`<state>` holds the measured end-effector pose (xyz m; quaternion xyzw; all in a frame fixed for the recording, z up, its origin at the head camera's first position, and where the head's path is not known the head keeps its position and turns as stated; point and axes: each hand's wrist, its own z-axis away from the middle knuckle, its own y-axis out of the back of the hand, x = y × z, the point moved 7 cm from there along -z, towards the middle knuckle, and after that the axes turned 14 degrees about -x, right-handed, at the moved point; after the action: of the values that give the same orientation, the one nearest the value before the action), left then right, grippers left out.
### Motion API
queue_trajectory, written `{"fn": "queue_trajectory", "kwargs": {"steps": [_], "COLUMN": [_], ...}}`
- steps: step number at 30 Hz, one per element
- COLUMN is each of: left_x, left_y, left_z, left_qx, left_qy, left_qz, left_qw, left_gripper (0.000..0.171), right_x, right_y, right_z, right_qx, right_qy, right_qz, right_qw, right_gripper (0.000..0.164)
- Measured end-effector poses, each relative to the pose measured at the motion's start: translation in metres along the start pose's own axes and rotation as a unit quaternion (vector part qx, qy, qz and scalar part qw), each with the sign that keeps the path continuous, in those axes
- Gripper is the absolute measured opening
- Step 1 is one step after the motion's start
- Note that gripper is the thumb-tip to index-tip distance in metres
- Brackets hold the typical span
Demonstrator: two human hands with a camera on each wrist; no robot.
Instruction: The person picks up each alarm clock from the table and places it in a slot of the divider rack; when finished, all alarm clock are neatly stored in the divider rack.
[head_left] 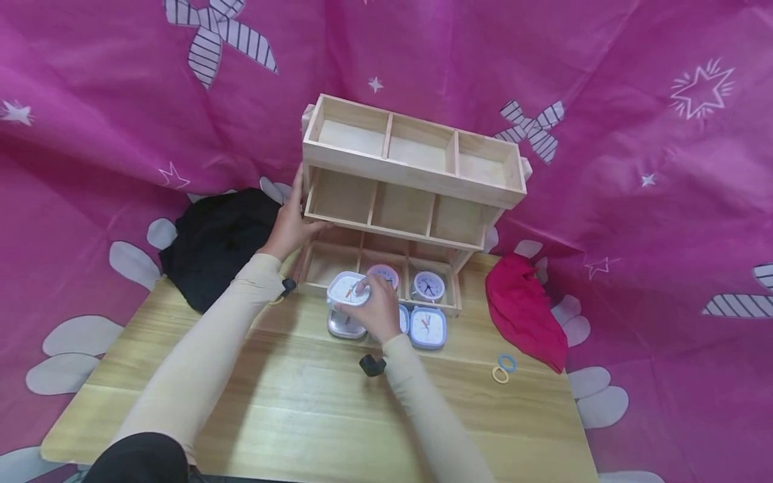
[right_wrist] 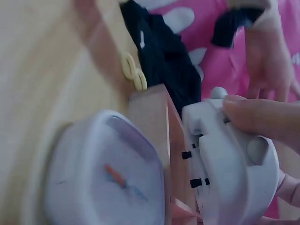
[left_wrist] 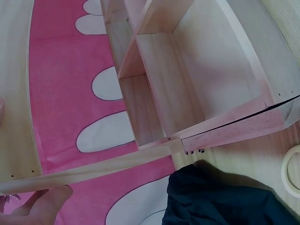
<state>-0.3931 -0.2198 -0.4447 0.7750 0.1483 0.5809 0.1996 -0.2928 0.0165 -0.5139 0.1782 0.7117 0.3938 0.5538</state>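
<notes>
My right hand (head_left: 377, 308) holds a white alarm clock (head_left: 344, 290) by its edges, above the front left of a three-tier wooden shelf (head_left: 417, 168). The clock's back (right_wrist: 234, 173), with its black knobs, shows in the right wrist view. My left hand (head_left: 292, 228) grips the shelf's left upright, its thumb over a wooden strip (left_wrist: 117, 159). In the bottom tier sit a pink clock (head_left: 376, 270) in the middle compartment and a round purple clock (head_left: 429, 286) in the right one. Before the shelf lie a blue square clock (head_left: 428, 329), another partly hidden by my right hand, and a silvery clock (head_left: 346, 326).
Black cloth (head_left: 226, 235) lies left of the shelf, red cloth (head_left: 522, 308) to its right. A blue ring (head_left: 514, 362) and a yellow ring (head_left: 500, 381) lie at the table's right. More yellow rings (right_wrist: 127, 67) are near the black cloth. A pink curtain (head_left: 604, 54) hangs behind.
</notes>
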Motion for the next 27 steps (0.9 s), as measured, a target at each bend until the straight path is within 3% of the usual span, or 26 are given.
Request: {"fn": "queue_trajectory", "kwargs": {"steps": [5, 11, 16, 27], "left_x": [-0.003, 0.000, 0.002, 0.002], "left_y": [0.000, 0.000, 0.000, 0.000], "left_z": [0.001, 0.001, 0.001, 0.003], "left_qx": [-0.001, 0.003, 0.006, 0.009], "left_qy": [0.002, -0.004, -0.003, -0.003], "left_qz": [0.008, 0.006, 0.001, -0.002], "left_qw": [1.0000, 1.0000, 1.0000, 0.9999], "left_gripper": [0.142, 0.140, 0.140, 0.141], "right_x": [-0.001, -0.007, -0.012, -0.002], "right_y": [-0.021, -0.039, -0.047, -0.061], "right_z": [-0.042, -0.071, -0.089, -0.101], "right_qx": [-0.018, -0.025, -0.033, -0.034], "right_qy": [-0.028, -0.047, -0.057, -0.074], "right_qz": [0.017, 0.060, 0.128, 0.207], "right_qw": [0.999, 0.997, 0.990, 0.975], "right_gripper": [0.054, 0.055, 0.057, 0.053]}}
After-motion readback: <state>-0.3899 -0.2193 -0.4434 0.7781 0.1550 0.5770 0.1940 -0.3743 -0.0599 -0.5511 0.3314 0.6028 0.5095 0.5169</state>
